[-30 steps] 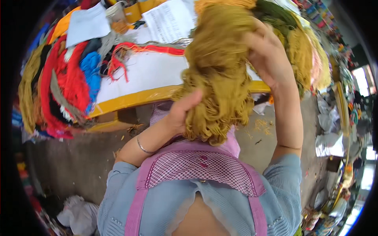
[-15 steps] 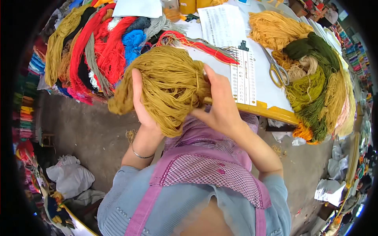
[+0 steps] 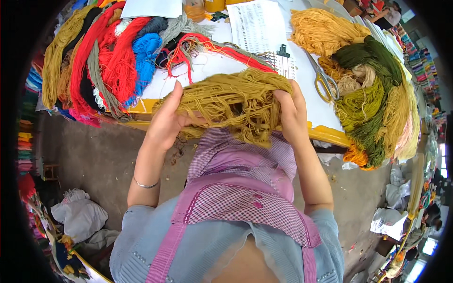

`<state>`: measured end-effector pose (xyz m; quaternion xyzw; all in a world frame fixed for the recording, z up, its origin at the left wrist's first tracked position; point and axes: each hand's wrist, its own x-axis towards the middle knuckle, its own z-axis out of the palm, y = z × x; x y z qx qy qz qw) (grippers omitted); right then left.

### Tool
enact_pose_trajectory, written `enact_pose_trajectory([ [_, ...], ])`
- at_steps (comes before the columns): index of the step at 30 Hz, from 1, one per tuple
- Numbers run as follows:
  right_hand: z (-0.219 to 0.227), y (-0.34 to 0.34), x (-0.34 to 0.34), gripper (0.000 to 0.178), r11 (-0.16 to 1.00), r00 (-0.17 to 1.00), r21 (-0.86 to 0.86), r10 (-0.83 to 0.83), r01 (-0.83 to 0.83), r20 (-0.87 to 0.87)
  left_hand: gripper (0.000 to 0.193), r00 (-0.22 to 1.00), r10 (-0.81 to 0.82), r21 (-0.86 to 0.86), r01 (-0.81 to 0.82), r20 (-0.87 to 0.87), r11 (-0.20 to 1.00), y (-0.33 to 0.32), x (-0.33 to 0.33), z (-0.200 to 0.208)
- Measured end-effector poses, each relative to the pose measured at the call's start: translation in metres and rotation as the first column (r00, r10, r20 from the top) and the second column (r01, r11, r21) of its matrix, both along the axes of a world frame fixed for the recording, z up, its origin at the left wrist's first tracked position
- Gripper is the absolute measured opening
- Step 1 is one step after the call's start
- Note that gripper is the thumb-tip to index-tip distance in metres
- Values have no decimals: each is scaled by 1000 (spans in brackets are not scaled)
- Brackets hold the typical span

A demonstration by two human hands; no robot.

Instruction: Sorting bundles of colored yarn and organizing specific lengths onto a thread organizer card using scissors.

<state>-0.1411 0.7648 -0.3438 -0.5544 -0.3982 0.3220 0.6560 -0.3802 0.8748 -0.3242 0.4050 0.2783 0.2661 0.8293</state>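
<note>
Between my two hands hangs a thick skein of olive-gold yarn [image 3: 231, 101], held level over the table's front edge, with gaps showing among its strands. My left hand [image 3: 166, 118] grips its left end, thumb up in front and the other fingers partly hidden by the strands. On the other end, my right hand [image 3: 293, 111] closes with fingers and thumb around the yarn. Behind the skein lie loose red strands [image 3: 226, 51] on the white tabletop. They run to a punched card [image 3: 287, 66] topped by a dark binder clip [image 3: 282, 50], partly covered by the skein.
Skeins in red [image 3: 125, 56], blue [image 3: 145, 56] and other colours are heaped at the left. Golden yarn [image 3: 325, 32] and green yarn [image 3: 373, 61] lie at the right. Scissors [image 3: 322, 85] rest beside them. A printed sheet [image 3: 257, 26] lies at the back; white bags [image 3: 80, 214] sit on the floor.
The bunched skein has been turned and spread lengthwise, its strands now looser. My hands have moved farther apart, the right one shifting right along with its end.
</note>
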Motion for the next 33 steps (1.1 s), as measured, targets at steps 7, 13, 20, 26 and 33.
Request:
enact_pose_trajectory([
  [7, 14, 0, -5, 46, 955, 839, -73, 216, -289, -500, 51, 936, 103, -173, -46, 335, 984, 10, 22, 22],
  [13, -5, 11, -40, 79, 964, 953, -43, 266, -262, 148, 41, 863, -21, -201, 141, 506, 969, 2, 50, 26],
  [20, 31, -19, -8, 72, 905, 757, 42, 378, -423, -533, 48, 928, -259, 164, 221, 266, 961, 8, 17, 2],
  [26, 25, -26, 4, 80, 910, 687, 129, 385, -395, -616, 47, 871, -471, 90, 485, -137, 870, -7, 2, -29],
  [33, 3, -27, 18, 86, 959, 600, 119, 256, -258, -758, 20, 531, -769, 427, 824, -356, 371, 22, 33, 6],
])
